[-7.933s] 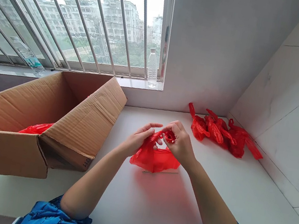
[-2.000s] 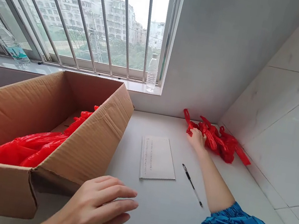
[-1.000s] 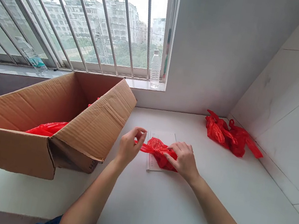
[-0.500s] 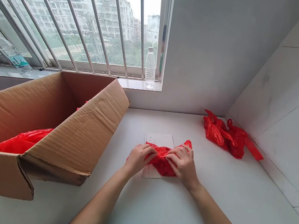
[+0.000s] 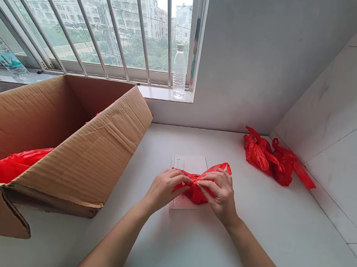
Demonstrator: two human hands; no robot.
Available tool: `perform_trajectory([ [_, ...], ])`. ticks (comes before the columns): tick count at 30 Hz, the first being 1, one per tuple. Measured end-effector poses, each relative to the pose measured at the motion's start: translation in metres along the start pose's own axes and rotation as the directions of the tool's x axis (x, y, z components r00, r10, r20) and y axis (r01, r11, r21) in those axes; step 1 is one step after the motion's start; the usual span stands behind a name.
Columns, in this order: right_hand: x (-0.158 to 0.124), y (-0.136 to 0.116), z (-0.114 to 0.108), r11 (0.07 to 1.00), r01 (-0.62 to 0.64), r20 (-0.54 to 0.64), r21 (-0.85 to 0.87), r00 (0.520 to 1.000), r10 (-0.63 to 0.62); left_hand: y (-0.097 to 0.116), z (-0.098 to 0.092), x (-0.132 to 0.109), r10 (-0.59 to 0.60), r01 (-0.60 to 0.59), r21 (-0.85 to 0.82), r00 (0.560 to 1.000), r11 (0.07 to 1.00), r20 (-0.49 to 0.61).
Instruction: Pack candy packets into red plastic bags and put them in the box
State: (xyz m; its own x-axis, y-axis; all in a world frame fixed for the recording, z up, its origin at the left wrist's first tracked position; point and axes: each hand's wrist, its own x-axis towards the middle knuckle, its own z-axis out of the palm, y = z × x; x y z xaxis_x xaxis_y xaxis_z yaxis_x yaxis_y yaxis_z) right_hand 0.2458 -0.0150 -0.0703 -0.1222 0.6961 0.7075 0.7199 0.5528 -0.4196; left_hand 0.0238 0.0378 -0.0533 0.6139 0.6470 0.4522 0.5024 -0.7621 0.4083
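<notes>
Left hand [image 5: 163,188] and right hand [image 5: 220,194] pinch red bag [image 5: 197,196], apparently near its middle, over white booklet [image 5: 190,160]; cardboard box [image 5: 95,155] at left.

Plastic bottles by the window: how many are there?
2: a clear bottle stands near the right end of the windowsill, and a teal-labelled bottle is toward the left. The cardboard box could hide more.

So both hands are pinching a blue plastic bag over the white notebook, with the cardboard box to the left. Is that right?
Only the colour is wrong: the plastic bag in the left hand and right hand is red, as the head view shows.
</notes>
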Motion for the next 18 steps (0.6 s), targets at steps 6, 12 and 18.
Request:
perform_trajectory([
  [6,0.001,0.005,-0.003,0.995,0.021,-0.053,-0.093,0.998,-0.026,0.000,-0.016,-0.003,-0.158,0.156,-0.085,0.987,0.984,-0.009],
  [12,0.002,0.036,-0.027,0.982,-0.113,-0.184,-0.151,0.979,0.084,-0.028,-0.043,-0.011,-0.370,0.354,-0.118,0.914,0.928,-0.168],
  [18,0.000,0.017,-0.026,0.958,-0.285,0.109,0.031,0.954,0.280,-0.011,-0.028,-0.008,-0.222,0.226,-0.001,0.958,0.974,-0.184],
])
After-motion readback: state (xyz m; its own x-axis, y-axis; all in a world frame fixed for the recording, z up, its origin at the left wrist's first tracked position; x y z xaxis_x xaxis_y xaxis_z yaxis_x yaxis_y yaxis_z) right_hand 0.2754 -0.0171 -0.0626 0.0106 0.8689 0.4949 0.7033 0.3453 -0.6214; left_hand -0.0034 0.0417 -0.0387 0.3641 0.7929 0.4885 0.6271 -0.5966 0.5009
